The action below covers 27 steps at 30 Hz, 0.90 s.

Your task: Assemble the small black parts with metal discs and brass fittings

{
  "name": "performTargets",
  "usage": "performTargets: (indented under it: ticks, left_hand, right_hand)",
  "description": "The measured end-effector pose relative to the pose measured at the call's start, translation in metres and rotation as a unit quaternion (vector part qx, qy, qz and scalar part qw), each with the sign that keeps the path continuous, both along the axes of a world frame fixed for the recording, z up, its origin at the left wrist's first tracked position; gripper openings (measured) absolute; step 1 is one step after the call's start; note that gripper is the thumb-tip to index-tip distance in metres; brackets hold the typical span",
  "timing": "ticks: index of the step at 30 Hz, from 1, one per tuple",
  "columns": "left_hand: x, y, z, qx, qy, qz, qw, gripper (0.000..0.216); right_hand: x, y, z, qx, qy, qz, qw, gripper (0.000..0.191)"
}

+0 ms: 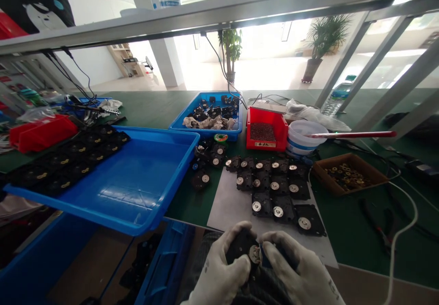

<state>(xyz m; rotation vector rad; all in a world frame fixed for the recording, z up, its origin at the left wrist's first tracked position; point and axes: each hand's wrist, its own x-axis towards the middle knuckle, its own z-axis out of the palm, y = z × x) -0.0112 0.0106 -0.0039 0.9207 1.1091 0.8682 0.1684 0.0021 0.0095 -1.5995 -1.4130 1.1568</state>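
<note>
Both my hands wear white gloves and meet at the bottom centre, just in front of the bench edge. My left hand (221, 268) is closed round a small black plastic part (242, 248) with a round metal disc on it. My right hand (297, 268) is closed on the same part from the right, with a bit of blue showing at its fingertips. Just beyond them, several similar black parts with metal discs (274, 190) lie in rows on a grey sheet (229, 204).
A large blue tray (137, 181) holding rows of black parts sits at left. Behind stand a smaller blue bin (206, 117), a red bin (265, 131), a white tub (303, 138) with a red-handled tool, and a brown box of brass pieces (348, 174). A white cable (404, 222) runs at right.
</note>
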Motion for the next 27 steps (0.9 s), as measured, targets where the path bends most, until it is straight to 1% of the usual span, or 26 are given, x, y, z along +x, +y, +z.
performTargets:
  ticks: [3, 6, 12, 15, 18, 21, 27]
  left_hand:
    - [-0.001, 0.0, -0.003, 0.003, 0.002, -0.002, 1.0, 0.057]
    - [-0.001, -0.001, -0.004, 0.002, 0.004, -0.002, 1.0, 0.057]
    - [0.0, 0.0, 0.0, -0.01, 0.022, -0.007, 1.0, 0.06]
    - [0.001, 0.0, 0.003, -0.003, 0.029, -0.01, 1.0, 0.058]
    - [0.002, 0.0, 0.008, 0.011, 0.034, -0.009, 0.999, 0.055]
    - [0.004, 0.0, 0.011, 0.003, 0.031, -0.013, 0.999, 0.054]
    - [0.003, 0.0, 0.009, 0.016, 0.042, -0.011, 0.999, 0.054]
  right_hand:
    - [0.0, 0.0, -0.001, -0.011, 0.02, 0.001, 1.0, 0.046]
    - [0.002, -0.001, -0.003, -0.006, 0.031, 0.001, 1.0, 0.043]
    - [0.003, -0.003, -0.005, -0.005, 0.033, -0.005, 0.999, 0.045]
    - [0.003, -0.003, -0.006, -0.005, 0.042, -0.001, 0.999, 0.045]
    - [0.003, -0.003, -0.006, -0.004, 0.05, 0.0, 0.999, 0.043]
    - [0.006, -0.003, -0.006, -0.003, 0.052, -0.005, 0.999, 0.041]
    - [0.008, -0.003, -0.007, -0.018, 0.043, 0.017, 0.999, 0.04]
